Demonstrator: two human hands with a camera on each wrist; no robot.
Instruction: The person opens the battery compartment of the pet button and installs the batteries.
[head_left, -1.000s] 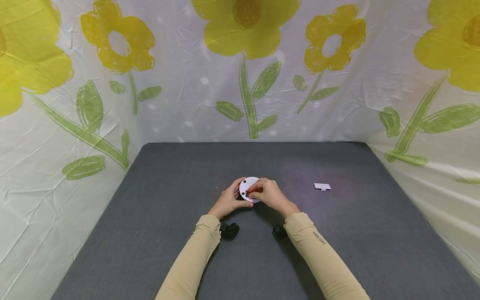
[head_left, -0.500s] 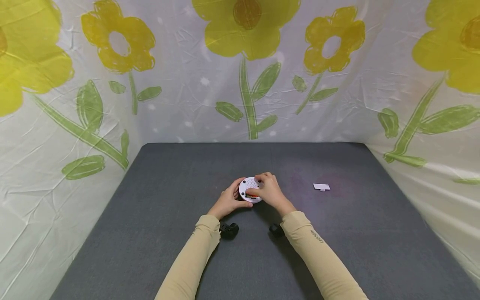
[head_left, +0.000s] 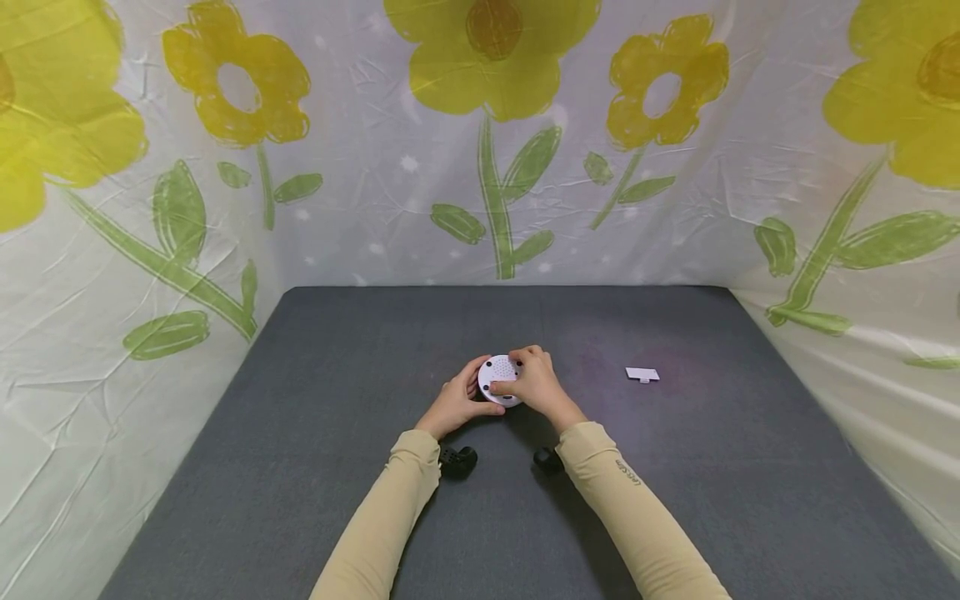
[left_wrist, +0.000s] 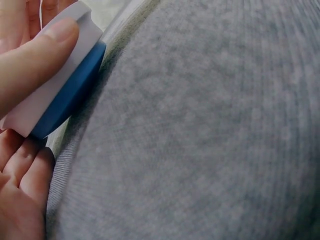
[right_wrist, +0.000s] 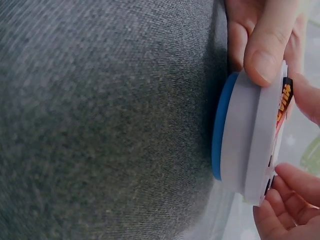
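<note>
My left hand (head_left: 459, 402) grips a round white-and-blue device (head_left: 501, 367) by its edge, thumb along the near side. The device's white underside faces up, showing a cluster of small holes and dark round feet. In the right wrist view, a black, orange and red battery (right_wrist: 283, 107) lies in its underside, its end slightly proud of the surface. My right hand (head_left: 538, 383) presses the thumb on the battery, while its other fingers curl at the device's far right rim. From the head view the thumb hides most of the battery. The blue face (left_wrist: 70, 95) points downward.
A small white rectangular cover with a tab (head_left: 642, 374) lies on the dark grey table (head_left: 375, 333), right of the hands. Black wrist devices (head_left: 457, 461) hang under both sleeves. Flower-printed white curtains (head_left: 360, 167) enclose the table's back and sides.
My right hand has gone from pinching at the battery to pressing it down with the thumb, the other fingers now spread to the device's far rim. The left hand has kept its grip.
</note>
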